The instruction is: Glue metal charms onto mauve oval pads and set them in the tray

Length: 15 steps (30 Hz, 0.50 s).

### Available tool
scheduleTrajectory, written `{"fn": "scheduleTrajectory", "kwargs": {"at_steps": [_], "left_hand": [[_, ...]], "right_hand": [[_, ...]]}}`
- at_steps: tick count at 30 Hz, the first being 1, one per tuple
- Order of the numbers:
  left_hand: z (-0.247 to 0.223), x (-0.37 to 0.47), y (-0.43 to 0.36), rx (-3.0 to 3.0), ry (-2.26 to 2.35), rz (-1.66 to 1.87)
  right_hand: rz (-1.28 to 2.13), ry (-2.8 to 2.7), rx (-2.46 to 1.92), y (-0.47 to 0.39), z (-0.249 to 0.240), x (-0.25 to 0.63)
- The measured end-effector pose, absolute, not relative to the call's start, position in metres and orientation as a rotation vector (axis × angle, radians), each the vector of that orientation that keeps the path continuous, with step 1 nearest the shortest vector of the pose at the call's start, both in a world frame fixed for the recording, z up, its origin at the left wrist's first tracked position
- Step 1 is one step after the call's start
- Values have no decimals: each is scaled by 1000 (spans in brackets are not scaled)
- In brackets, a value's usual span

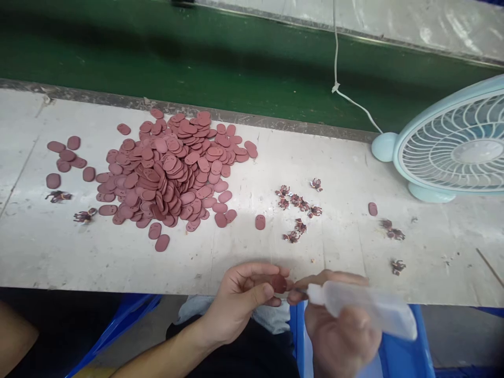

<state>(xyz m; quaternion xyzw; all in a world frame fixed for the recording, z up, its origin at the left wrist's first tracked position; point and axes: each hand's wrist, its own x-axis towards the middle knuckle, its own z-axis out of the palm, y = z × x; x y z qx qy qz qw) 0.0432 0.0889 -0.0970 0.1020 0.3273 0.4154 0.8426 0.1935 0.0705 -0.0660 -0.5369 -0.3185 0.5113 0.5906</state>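
Pinching red disc (279, 284), L hand (242, 294) half closed, R hand (342, 328) curled rnd squeeze bottle (378, 310), nozzle (316, 294) nr disc, disc pile (169, 168) on tbl (236, 252).

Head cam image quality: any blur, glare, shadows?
Head view: bottle and right hand blurred, left hand sharper; head view: pale glare-like streaks on the upper ledge; head view: dark, shadow-like bands across the green panel.
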Motion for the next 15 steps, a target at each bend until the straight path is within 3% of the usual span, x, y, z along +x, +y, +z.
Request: {"fn": "scheduleTrajectory", "kwargs": {"at_steps": [6,9,12,15], "left_hand": [[-97,35,88,213,709,878],[-99,29,88,206,742,881],[-101,24,90,214,786,889],[-100,20,92,207,824,892]], "right_hand": [[1705,322,-327,105,-97,279],[1920,440,-52,110,-114,305],[1752,178,-187,101,-104,289],[1345,-506,-851,100,-89,254]]}}
